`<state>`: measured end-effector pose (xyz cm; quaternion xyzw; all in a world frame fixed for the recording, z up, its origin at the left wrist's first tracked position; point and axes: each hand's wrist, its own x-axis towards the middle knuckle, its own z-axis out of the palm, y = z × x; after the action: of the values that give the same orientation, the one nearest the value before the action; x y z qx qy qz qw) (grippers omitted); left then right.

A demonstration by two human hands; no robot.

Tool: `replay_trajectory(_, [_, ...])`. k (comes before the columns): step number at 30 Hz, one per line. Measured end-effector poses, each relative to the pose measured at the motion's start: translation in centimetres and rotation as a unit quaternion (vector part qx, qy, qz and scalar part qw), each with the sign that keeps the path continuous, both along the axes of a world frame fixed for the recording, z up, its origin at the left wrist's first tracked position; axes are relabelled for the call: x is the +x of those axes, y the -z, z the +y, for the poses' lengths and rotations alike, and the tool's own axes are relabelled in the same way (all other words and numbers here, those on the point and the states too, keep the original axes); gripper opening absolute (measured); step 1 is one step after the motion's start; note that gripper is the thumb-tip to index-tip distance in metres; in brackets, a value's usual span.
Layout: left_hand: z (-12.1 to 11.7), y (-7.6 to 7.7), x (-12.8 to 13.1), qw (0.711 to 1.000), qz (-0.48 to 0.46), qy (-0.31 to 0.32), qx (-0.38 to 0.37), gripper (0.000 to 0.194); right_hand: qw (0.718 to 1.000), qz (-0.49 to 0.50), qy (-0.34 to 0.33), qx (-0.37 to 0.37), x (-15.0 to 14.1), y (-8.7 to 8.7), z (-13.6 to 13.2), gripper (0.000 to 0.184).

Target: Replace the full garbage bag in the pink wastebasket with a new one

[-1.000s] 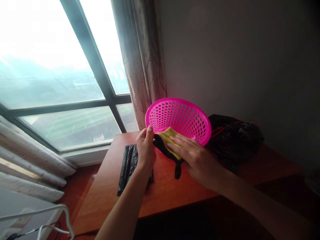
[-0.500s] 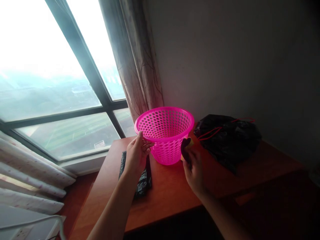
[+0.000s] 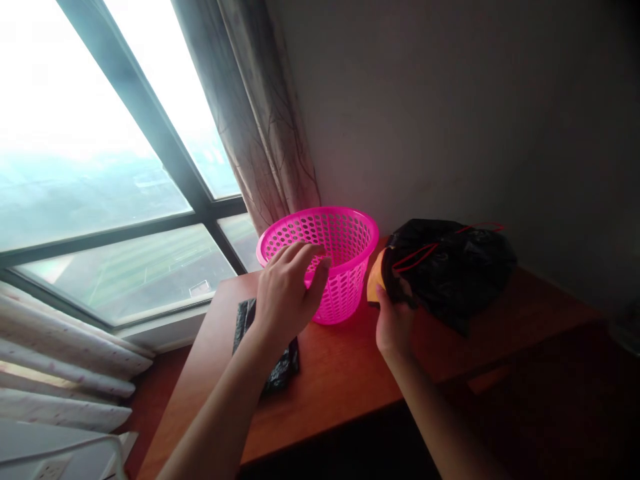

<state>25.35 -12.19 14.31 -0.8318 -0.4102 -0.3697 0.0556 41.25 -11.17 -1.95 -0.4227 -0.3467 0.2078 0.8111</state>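
Note:
A bright pink perforated plastic basket (image 3: 340, 233) stands upright on the reddish wooden table (image 3: 340, 367), close to the wall. My left hand (image 3: 287, 293) hovers by its near rim with fingers spread and nothing in them. My right hand (image 3: 393, 320) is closed on a yellow and black cloth (image 3: 376, 280), held just right of the basket and beside a black plastic bag with red drawstrings (image 3: 450, 267).
A folded stack of black bags (image 3: 280, 363) lies on the table under my left wrist. A window (image 3: 100, 167) and a patterned curtain (image 3: 265, 127) fill the left; a plain wall stands behind. The table's front edge runs close below my arms.
The basket went from tilted toward me to upright on the table. My right hand took the cloth out and moved it right. My left hand let go of the rim and opened.

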Motion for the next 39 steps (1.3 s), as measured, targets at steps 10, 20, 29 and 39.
replay_trajectory(10, [1.3,-1.1,1.3,0.974,0.157,-0.068,-0.151,0.035,0.893,-0.433,-0.091,0.079,-0.9,3.3,1.0,0.029])
replay_trajectory(20, [2.7,0.3,0.4,0.983,0.118,-0.048,-0.135,0.033,0.844,-0.498,-0.201,-0.012,-0.1,6.9,1.3,0.039])
replay_trajectory(29, [2.4,0.2,0.3,0.986,0.101,-0.029,-0.130,0.030,0.915,-0.376,-0.140,-0.045,-0.1,7.7,1.6,0.061])
replay_trajectory(39, [2.0,0.2,0.4,0.984,0.123,-0.027,-0.129,0.032,0.888,-0.431,-0.149,-0.055,0.2,8.2,1.8,0.055])
